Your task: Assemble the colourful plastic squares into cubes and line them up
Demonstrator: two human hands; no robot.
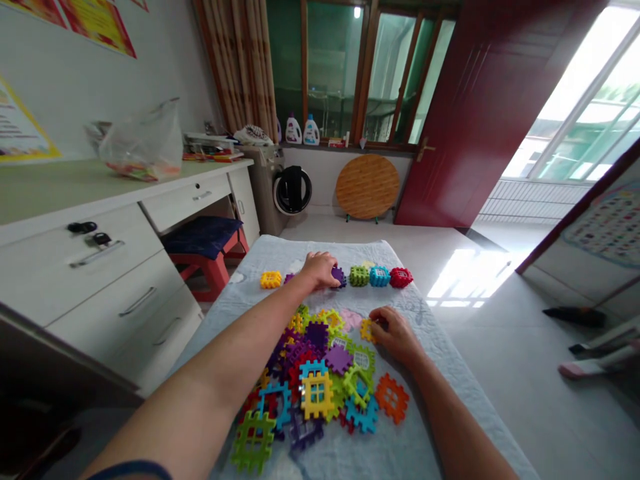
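On the cloth-covered table, my left hand (pixel 321 269) reaches to the far row, with thumb and fingers closed on a dark purple block (pixel 340 277) built of interlocking pieces. Just right of it stand a green block (pixel 359 276), a blue block (pixel 379 276) and a red block (pixel 401 277). A yellow block (pixel 271 279) is at the row's left end, and a purple one is partly hidden by my left arm. My right hand (pixel 395 331) pinches a small yellow interlocking piece (pixel 367 330). Between my arms lies a pile of loose pieces (pixel 339 359) in several colours.
A pale blue patterned cloth (pixel 370 453) covers the table. An orange piece (pixel 393 398) lies near my right forearm. To the left are a white desk (pixel 115 200) and a stool (pixel 203 237). Beyond stand a washing machine (pixel 263 183) and a round wooden tabletop (pixel 367 187).
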